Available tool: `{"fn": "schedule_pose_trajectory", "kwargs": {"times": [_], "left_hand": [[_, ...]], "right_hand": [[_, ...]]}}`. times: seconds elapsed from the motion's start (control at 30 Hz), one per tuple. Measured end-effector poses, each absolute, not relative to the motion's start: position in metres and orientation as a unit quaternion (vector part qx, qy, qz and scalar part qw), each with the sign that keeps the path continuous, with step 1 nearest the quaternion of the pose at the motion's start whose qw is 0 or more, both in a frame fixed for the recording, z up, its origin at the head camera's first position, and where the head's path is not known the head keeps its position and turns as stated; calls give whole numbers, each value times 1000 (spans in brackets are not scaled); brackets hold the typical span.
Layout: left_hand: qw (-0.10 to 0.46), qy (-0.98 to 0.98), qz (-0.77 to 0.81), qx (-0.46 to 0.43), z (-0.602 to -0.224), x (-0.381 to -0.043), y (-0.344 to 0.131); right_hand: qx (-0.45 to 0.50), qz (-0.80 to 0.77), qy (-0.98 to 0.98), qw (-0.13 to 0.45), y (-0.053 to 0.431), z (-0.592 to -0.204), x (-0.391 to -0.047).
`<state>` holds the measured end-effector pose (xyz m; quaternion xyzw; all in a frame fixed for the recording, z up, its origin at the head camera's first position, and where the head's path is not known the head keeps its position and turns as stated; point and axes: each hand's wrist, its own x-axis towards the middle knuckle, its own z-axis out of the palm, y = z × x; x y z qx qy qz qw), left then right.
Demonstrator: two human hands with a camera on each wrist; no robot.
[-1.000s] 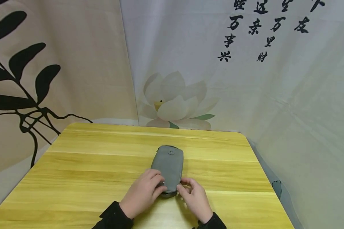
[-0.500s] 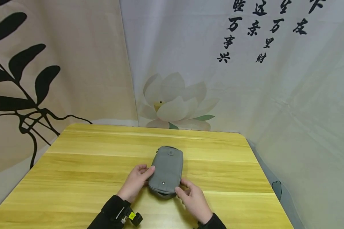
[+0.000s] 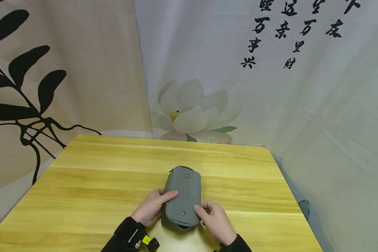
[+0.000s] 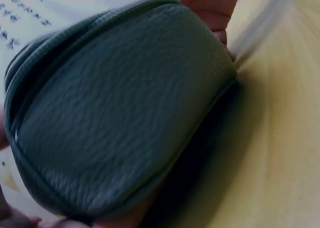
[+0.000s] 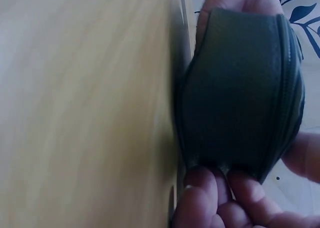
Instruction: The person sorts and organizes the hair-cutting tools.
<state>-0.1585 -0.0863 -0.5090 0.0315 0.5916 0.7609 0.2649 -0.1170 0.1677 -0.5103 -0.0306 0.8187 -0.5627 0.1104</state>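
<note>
A grey leather-like zip pouch point(image 3: 187, 192) with two snap buttons on its top face is held above the table's middle, slightly tilted. My left hand point(image 3: 152, 207) grips its left side, the thumb lying across the top face and the fingers going beneath. At the lower right corner, my right hand point(image 3: 216, 221) pinches the edge between thumb and curled fingers. The left wrist view is mostly filled by the grained side of the pouch point(image 4: 110, 103), with a dark shadow under it. From the right wrist, the zip runs along one edge of the pouch point(image 5: 230, 93).
A wood-grain table point(image 3: 107, 161) with rounded corners lies under the hands. Behind it hangs a pale cloth point(image 3: 208, 45) printed with a lotus and black characters. Dark leaves are printed on the left curtain point(image 3: 97, 63). A small camera point(image 3: 152, 244) sits on the left wrist.
My left hand has gone from the pouch's lower end to its left side and taken a grip. The pouch has come up and slightly toward me. The right hand stays near the lower right corner.
</note>
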Motion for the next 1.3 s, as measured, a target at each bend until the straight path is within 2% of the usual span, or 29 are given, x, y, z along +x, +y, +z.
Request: {"fn": "schedule_pose_trajectory", "kwargs": {"times": [0.2,0.4,0.53,0.7,0.97,1.3], "left_hand": [[316,547,772,63,-522,-159,-87],[335,545,764,84,-532,-158,-86],[336,544,763,90,-532,-157,-86],[336,547,761,98,-531,-158,-88],[340,549,756,105,-533,-159,-90],[341,541,762,105,-536,-158,-91]], "right_hand": [[-32,-570,814,106,175,-506,-119],[-49,-574,809,119,183,-496,-126],[-62,-560,817,127,188,-486,-143],[-82,-496,858,108,185,-474,-177],[-177,-353,908,142,153,-457,-235],[-300,-219,911,181,99,-442,-259]]}}
